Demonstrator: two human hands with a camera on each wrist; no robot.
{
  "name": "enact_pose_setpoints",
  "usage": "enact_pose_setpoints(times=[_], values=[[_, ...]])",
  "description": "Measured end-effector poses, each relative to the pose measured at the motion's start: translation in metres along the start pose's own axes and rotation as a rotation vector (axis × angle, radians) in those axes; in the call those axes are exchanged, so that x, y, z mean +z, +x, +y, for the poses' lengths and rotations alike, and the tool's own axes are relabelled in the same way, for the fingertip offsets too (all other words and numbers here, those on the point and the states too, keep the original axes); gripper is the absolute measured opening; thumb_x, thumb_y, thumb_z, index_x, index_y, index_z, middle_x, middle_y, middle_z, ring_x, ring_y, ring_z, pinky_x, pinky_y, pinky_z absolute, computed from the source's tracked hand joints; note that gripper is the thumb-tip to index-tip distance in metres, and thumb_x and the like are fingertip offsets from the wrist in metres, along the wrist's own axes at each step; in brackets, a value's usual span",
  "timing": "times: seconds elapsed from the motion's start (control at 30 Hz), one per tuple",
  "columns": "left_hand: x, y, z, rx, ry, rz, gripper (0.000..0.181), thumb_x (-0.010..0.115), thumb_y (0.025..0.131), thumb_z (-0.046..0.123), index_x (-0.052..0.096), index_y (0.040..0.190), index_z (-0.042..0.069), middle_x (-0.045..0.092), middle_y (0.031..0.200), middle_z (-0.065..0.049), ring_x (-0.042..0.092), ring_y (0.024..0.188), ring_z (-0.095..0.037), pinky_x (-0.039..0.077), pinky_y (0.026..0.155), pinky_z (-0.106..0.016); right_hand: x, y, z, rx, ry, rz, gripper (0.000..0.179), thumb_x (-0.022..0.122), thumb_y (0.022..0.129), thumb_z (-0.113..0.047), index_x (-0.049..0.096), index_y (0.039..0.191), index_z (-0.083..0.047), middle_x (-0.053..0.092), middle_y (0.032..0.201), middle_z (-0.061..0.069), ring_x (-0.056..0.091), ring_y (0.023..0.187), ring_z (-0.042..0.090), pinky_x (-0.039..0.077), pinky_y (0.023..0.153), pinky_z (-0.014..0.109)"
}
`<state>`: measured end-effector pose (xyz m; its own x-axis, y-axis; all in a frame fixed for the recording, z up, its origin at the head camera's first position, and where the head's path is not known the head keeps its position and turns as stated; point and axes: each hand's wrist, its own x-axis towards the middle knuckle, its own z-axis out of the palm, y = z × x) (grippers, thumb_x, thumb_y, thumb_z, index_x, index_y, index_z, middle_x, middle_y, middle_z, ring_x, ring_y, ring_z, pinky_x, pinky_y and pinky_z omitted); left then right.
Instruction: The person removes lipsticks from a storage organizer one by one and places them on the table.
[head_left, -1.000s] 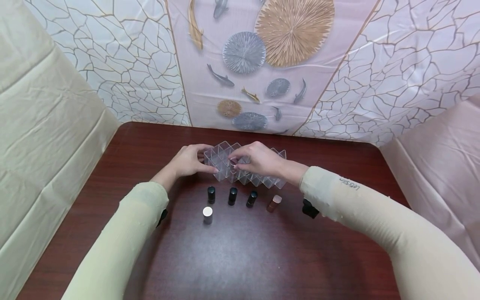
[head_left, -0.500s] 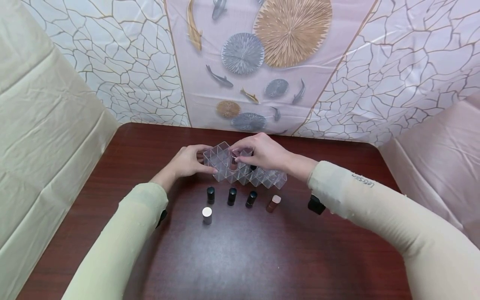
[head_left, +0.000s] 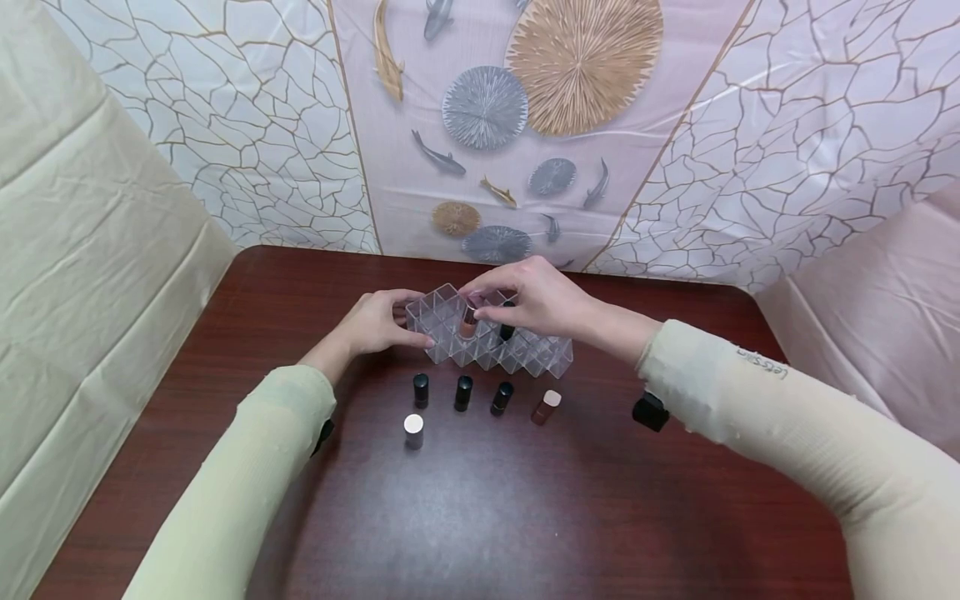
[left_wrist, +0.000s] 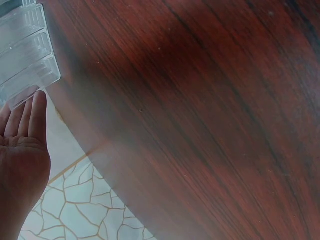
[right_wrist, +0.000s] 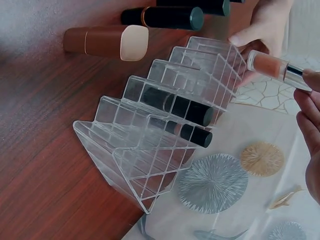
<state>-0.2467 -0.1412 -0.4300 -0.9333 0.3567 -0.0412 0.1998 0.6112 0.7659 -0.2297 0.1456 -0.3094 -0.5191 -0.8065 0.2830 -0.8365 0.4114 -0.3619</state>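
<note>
A clear lipstick organizer (head_left: 442, 323) with diamond-shaped compartments stands on the table. My left hand (head_left: 375, 323) holds its left end, thumb at the front and fingers at the side; in the left wrist view the fingers (left_wrist: 38, 117) lie straight along its edge. Above the organizer, my right hand (head_left: 536, 296) pinches a lip gloss tube (right_wrist: 268, 65) by its shiny cap. The tube is clear with a peach-pink filling, tilted and apart from the organizer in the right wrist view. Two black-capped tubes, a thicker one (right_wrist: 192, 109) and a slimmer one (right_wrist: 196, 135), sit in compartments.
In front of the organizer stand three black lipsticks (head_left: 462, 393) in a row and a brown lipstick (head_left: 547, 407) at their right. A silver-topped tube (head_left: 414, 431) stands nearer me. A patterned cloth (head_left: 487, 192) hangs behind the table's far edge.
My right hand has risen slightly and shifted right, drawing the lip gloss tube upward so more of it shows. A black-capped tube in the organizer has come into sight. My left hand stays put.
</note>
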Motion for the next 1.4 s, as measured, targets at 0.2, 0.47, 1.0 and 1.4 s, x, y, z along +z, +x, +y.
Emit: enact_pose_setpoints(times=[0.2, 0.47, 1.0, 1.4], values=[[0.000, 0.000, 0.001, -0.003, -0.006, 0.003, 0.086, 0.100, 0.074, 0.032, 0.062, 0.147, 0.006, 0.072, 0.137, -0.014, 0.070, 0.126, -0.031, 0.056, 0.107, -0.044, -0.005, -0.005, -0.007, -0.013, 0.008, 0.002, 0.030, 0.083, 0.094, -0.011, 0.080, 0.124, -0.009, 0.081, 0.112, 0.003, 0.075, 0.088, 0.014, 0.059, 0.068, 0.031], [0.000, -0.001, 0.002, -0.010, -0.002, 0.006, 0.085, 0.100, 0.075, 0.030, 0.062, 0.147, 0.006, 0.071, 0.137, -0.015, 0.069, 0.127, -0.033, 0.056, 0.108, -0.044, -0.008, -0.013, -0.020, -0.039, 0.035, 0.023, 0.031, 0.086, 0.091, -0.009, 0.081, 0.121, -0.010, 0.081, 0.111, 0.000, 0.076, 0.098, 0.012, 0.062, 0.077, 0.033], [0.001, 0.000, 0.000, -0.007, 0.015, 0.011, 0.086, 0.099, 0.075, 0.032, 0.061, 0.148, 0.005, 0.071, 0.137, -0.016, 0.070, 0.126, -0.032, 0.056, 0.108, -0.044, 0.008, -0.029, -0.039, -0.117, 0.109, 0.017, 0.032, 0.088, 0.088, -0.007, 0.081, 0.120, -0.007, 0.082, 0.109, 0.001, 0.077, 0.102, 0.012, 0.063, 0.083, 0.032], [0.001, 0.000, 0.000, -0.013, 0.014, 0.005, 0.087, 0.099, 0.076, 0.030, 0.060, 0.149, 0.004, 0.071, 0.138, -0.016, 0.069, 0.127, -0.033, 0.055, 0.109, -0.044, 0.040, -0.048, -0.041, -0.184, 0.111, -0.023, 0.032, 0.085, 0.090, -0.007, 0.079, 0.122, -0.005, 0.081, 0.116, 0.003, 0.077, 0.109, 0.017, 0.062, 0.090, 0.029]])
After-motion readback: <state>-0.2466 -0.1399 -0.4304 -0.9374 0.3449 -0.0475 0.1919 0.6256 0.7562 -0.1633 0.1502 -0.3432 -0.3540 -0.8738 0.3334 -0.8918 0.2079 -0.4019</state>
